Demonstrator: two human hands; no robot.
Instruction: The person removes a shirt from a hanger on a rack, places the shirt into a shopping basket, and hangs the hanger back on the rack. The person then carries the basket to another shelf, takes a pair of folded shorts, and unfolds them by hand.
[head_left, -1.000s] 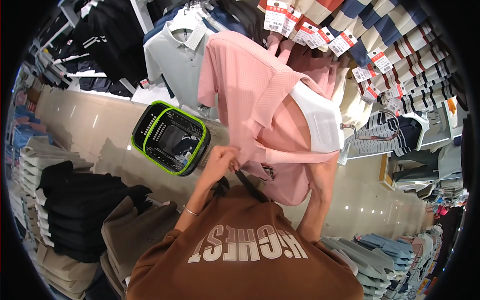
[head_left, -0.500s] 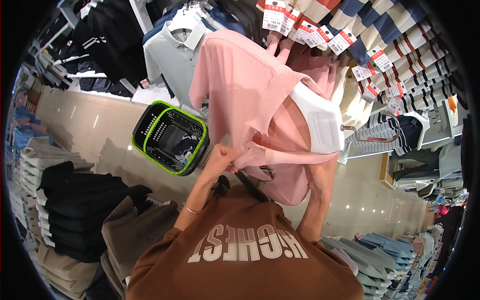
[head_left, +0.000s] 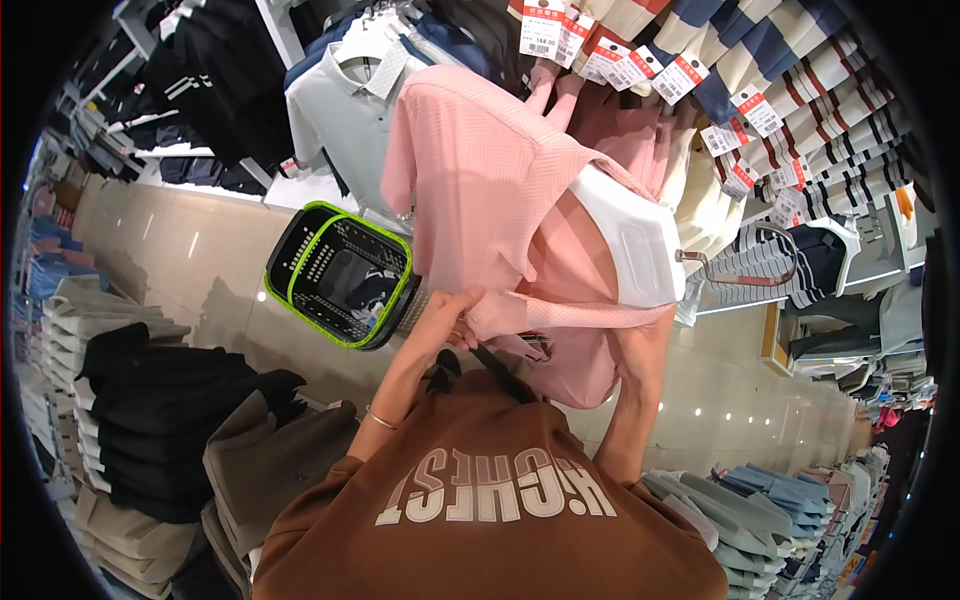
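A pink collared shirt (head_left: 470, 170) hangs on a white hanger (head_left: 640, 245) with a metal hook, held up in front of my chest. My left hand (head_left: 455, 318) has its fingers closed on the edge of the shirt's front, near the lower collar. My right forearm runs up under the shirt; the right hand itself is hidden behind pink cloth. Part of the shirt's front stands open below the hanger, showing its inside. Close to my left hand, a dark strap (head_left: 500, 370) passes over my brown sweatshirt (head_left: 490, 480).
A black basket with a green rim (head_left: 318, 208) stands on the tiled floor at left. Grey polo shirts (head_left: 350, 120) hang behind. Striped clothes (head_left: 820, 110) with price tags hang at upper right. Folded black clothes (head_left: 150, 420) lie at lower left, grey ones (head_left: 720, 510) at lower right.
The shirt's front near my left hand has shifted and opened out, with its edge pulled flatter. My left hand has moved slightly right. The hanger has shifted slightly left.
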